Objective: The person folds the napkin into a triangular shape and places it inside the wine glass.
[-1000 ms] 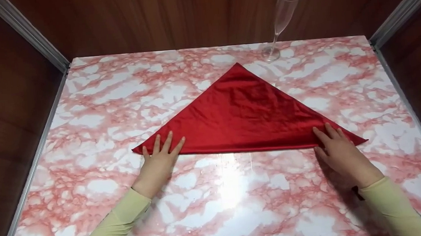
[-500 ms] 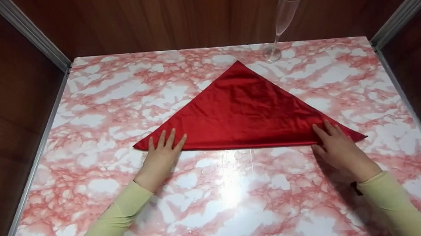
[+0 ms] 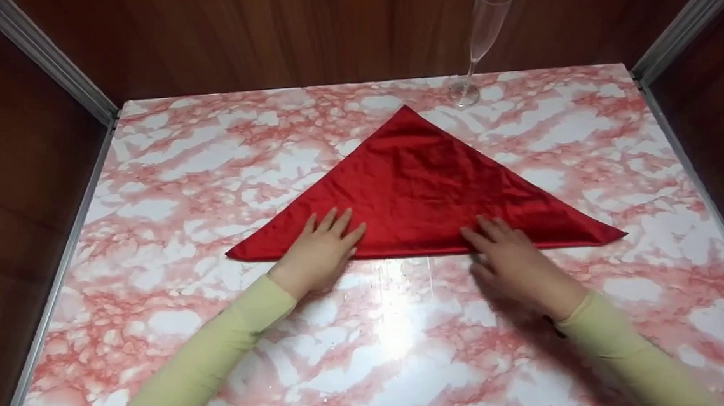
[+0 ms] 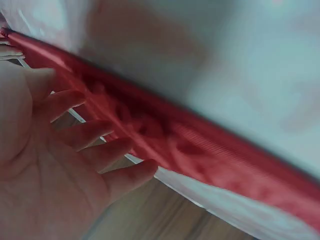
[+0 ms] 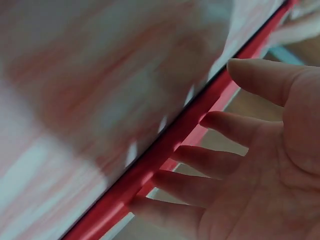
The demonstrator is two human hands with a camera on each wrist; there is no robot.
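Note:
A red satin napkin (image 3: 399, 181), folded into a triangle, lies on the marbled table with its point toward the back and its long folded edge toward me. My left hand (image 3: 318, 254) is over that edge left of the middle, fingers spread and straight on the cloth. Right of the middle, my right hand (image 3: 516, 265) reaches over the same edge, its fingers extended at the fabric. In the left wrist view the palm (image 4: 45, 175) shows nothing held. The right wrist view likewise shows straight fingers (image 5: 190, 187) against the red fold (image 5: 170, 135).
A clear champagne flute (image 3: 484, 32) stands upright at the back, just right of the napkin's point. Brown wood panels (image 3: 261, 32) rise behind the table (image 3: 173, 331) and on both sides. A bright reflection shines on the tabletop near the front middle.
Both hands have slid inward along the folded edge, the left to the right and the right to the left. The napkin shifted slightly toward the back at first and stays a flat triangle.

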